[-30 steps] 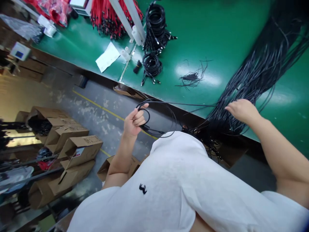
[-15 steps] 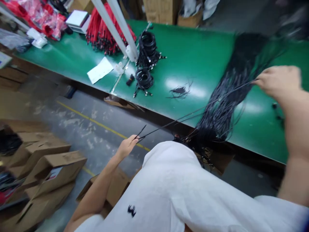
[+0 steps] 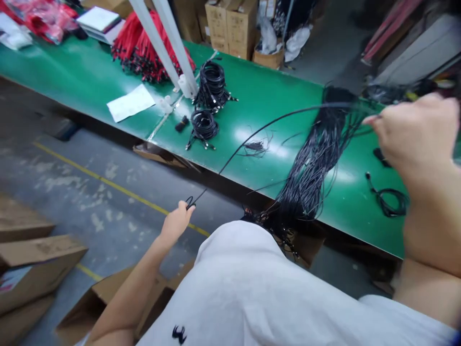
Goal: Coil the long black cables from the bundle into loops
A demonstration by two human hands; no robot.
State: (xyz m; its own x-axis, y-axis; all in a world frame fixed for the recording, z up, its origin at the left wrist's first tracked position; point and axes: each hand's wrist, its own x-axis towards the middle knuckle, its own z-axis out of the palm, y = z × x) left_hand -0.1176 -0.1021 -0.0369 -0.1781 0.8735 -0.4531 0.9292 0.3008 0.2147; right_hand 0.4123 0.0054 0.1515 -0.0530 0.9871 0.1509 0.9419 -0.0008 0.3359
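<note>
A black cable (image 3: 248,139) runs in an arc from my left hand (image 3: 176,221) toward my right hand (image 3: 419,132). My left hand is closed on its lower end, out in front of the table edge, with a small loop of it above the fingers. Raised over the right part of the table, my right hand has its fingers closed; the cable blurs close to them, but it seems to end in that grip. Between the hands a thick bundle of loose black cables (image 3: 309,163) lies across the green table (image 3: 284,91), its near ends hanging over the edge.
Two coiled black cable bundles (image 3: 204,126) lie by the white posts (image 3: 158,38). Red cables (image 3: 144,48) are heaped farther left, near a white paper (image 3: 131,103). Small black ties (image 3: 255,146) lie mid-table, a single coiled cable (image 3: 391,202) at right. Open cardboard boxes (image 3: 36,264) stand on the floor.
The cable between my hands has gone from nearly straight to a raised arc. My view has shifted, bringing the coiled cable at the right fully into sight.
</note>
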